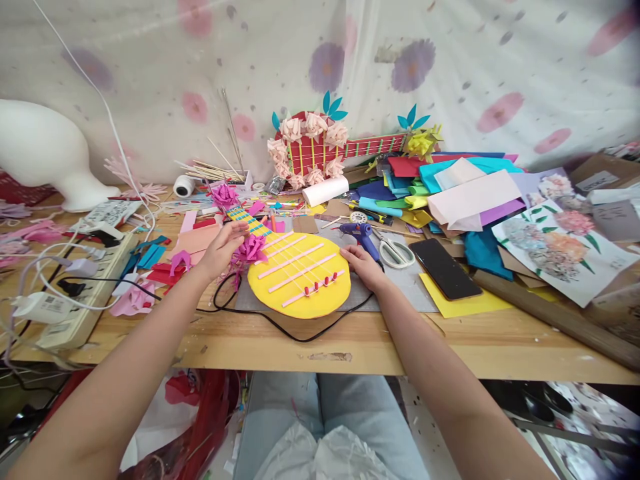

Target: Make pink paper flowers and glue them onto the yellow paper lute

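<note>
A yellow paper guitar (305, 250) lies tilted on the table, with pale pink strips, thin strings and several small red pegs on its round body. Its striped neck (250, 221) points up and left. A magenta paper flower (251, 248) sits where neck meets body, and another magenta flower (225, 195) is at the neck's far end. My left hand (226, 245) is beside the lower flower, fingers stretched towards it; contact is unclear. My right hand (364, 267) grips the body's right edge, with some fingers hidden.
A blue glue gun (361, 235) and scissors (397, 253) lie right of the guitar, near a phone (445, 268). A black cable (300, 339) loops in front. A power strip (87, 300) stands left. Behind are a red paper guitar (306, 155) and coloured paper (475, 197).
</note>
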Motion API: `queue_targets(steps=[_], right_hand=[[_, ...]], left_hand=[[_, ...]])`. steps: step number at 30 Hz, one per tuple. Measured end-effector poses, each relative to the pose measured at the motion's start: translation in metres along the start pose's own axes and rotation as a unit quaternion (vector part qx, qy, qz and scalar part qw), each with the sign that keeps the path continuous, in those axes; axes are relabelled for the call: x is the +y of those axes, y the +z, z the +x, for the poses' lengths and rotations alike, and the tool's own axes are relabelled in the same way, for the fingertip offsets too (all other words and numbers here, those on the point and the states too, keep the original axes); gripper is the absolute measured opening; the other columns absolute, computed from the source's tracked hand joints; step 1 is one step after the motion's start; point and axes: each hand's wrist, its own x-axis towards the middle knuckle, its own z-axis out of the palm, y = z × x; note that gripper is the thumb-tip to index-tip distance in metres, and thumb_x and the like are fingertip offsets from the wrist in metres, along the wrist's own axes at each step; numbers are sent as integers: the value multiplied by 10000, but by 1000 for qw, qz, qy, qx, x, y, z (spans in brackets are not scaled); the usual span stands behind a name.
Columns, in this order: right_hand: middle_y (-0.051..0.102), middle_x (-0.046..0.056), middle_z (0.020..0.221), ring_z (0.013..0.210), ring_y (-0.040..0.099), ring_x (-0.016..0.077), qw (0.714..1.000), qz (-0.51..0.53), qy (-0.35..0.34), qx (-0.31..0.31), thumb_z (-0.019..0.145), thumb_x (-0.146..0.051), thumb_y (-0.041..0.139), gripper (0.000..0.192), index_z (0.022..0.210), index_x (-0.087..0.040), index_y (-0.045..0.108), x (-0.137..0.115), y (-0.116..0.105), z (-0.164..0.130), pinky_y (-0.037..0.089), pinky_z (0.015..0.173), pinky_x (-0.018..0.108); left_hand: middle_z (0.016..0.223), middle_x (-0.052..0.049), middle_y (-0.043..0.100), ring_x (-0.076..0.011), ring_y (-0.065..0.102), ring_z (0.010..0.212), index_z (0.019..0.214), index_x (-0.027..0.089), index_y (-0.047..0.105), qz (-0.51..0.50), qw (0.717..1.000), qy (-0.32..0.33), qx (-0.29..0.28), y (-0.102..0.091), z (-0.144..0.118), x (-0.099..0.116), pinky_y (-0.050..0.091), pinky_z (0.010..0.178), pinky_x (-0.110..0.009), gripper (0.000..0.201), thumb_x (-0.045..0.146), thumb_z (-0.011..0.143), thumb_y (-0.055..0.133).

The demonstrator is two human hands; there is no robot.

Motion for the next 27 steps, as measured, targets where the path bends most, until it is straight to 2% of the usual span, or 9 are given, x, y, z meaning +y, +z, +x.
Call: queue_targets(steps=[4,7,14,21,27], right_hand=[[475,-32,638,576,430,104,1000,11,-2,-4,649,-566,638,386,702,-202,519,1,0,0,344,548,253],[476,-33,633,577,432,105,1000,12,-3,-4,637,-575,645,400,698,-200,519,1,0,0,347,546,253],[484,-34,630,584,442,104,1000,10,-3,6,627,-584,647,415,689,-195,517,1,1,0,357,548,250],[496,-29,639,595,454,110,1000,9,-6,4,640,-575,642,398,692,-200,519,1,0,0,370,554,253],[510,-28,642,602,466,113,1000,14,-5,2,632,-579,647,405,693,-199,520,0,1,0,383,556,253]], left_hand=[[930,-62,644,-178,607,909,817,168,633,-3,1000,-14,22,3,2,2,445,887,-313,296,3,571,635],[885,-59,634,-168,613,878,813,155,615,1,999,-23,42,5,3,4,453,868,-304,295,14,558,665],[872,-30,638,-190,606,909,859,160,579,73,996,-51,17,1,13,0,450,890,-357,442,99,452,739],[808,-26,621,-164,617,800,827,143,570,56,986,-145,51,6,22,-1,460,649,-237,429,-28,440,642],[799,-42,645,-134,615,634,844,133,556,23,975,-220,28,13,21,11,431,528,-207,434,-84,470,581]])
